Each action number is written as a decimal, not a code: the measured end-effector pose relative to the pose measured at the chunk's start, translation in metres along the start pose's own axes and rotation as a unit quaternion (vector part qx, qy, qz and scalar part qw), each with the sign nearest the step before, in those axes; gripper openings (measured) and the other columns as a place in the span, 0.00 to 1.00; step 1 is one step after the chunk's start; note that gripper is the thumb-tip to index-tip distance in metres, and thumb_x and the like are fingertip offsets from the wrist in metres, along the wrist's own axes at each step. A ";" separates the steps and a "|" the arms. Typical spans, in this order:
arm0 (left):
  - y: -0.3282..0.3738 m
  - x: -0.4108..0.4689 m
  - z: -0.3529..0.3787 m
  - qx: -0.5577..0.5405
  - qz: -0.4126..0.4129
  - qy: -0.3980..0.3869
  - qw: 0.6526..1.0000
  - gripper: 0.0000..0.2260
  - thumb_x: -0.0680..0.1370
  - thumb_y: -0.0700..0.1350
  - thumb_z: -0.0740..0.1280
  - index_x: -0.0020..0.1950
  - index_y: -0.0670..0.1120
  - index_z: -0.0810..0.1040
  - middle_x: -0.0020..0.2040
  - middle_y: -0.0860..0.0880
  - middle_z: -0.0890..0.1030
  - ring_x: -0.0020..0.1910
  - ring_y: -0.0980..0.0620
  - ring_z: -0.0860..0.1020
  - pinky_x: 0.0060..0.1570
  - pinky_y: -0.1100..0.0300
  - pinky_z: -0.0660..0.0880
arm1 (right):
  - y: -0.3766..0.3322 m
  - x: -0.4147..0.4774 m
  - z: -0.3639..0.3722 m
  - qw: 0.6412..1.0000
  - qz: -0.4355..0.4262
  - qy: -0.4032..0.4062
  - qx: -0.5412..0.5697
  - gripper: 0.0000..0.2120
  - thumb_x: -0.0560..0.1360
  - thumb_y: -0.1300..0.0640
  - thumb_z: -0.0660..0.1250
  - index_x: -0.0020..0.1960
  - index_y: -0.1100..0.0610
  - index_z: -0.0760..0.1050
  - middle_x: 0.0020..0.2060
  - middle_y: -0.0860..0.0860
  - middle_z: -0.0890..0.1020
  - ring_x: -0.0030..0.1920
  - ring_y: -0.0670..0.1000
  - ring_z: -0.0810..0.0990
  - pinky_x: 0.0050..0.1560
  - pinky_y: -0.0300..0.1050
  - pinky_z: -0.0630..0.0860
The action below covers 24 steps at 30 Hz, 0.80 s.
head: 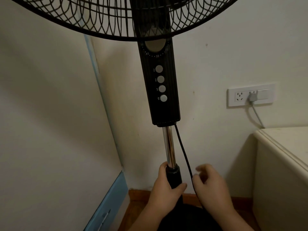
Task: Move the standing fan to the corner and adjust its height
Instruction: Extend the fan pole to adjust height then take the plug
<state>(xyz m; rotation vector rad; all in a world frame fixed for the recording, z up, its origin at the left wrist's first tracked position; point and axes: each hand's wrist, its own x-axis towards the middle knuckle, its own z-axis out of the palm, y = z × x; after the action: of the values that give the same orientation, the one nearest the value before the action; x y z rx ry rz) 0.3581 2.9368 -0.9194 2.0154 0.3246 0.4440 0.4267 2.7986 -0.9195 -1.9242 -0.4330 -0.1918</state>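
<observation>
Now, standing fan [160, 84] upright in the wall corner | left hand [164, 185] wrapped tight round the black height collar [174, 178] under the chrome pole [169, 147] | right hand [211, 185] loose, fingers half-curled, brushing the black cord [183, 152]
</observation>
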 end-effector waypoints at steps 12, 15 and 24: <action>0.037 -0.010 0.023 0.155 -0.153 -0.149 0.964 0.13 0.81 0.47 0.59 0.65 0.51 0.72 0.48 0.52 0.79 0.41 0.58 0.78 0.37 0.66 0.73 | 0.028 -0.002 -0.001 0.989 0.024 -0.138 0.050 0.10 0.80 0.55 0.64 0.40 0.51 0.76 0.33 0.52 0.80 0.36 0.48 0.79 0.43 0.54 0.78; 0.045 -0.006 0.044 0.020 -0.134 -0.107 0.985 0.21 0.83 0.53 0.57 0.76 0.57 0.62 0.64 0.56 0.76 0.49 0.67 0.74 0.40 0.75 0.66 | 0.036 -0.002 -0.012 0.984 0.021 -0.162 0.078 0.08 0.81 0.56 0.61 0.46 0.50 0.78 0.38 0.50 0.83 0.40 0.48 0.82 0.46 0.57 0.80; 0.053 0.004 0.089 -0.172 -0.076 0.014 0.982 0.09 0.84 0.46 0.60 0.51 0.51 0.80 0.48 0.53 0.86 0.46 0.62 0.83 0.39 0.73 0.76 | 0.056 -0.001 -0.031 0.980 0.032 -0.151 0.125 0.05 0.79 0.51 0.65 0.51 0.47 0.80 0.42 0.47 0.85 0.44 0.47 0.83 0.48 0.58 0.80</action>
<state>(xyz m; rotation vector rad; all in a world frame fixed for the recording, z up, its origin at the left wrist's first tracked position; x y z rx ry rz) 0.4030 2.8437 -0.9096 1.6360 0.3865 0.4024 0.4501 2.7509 -0.9560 -1.7190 -0.5679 0.1936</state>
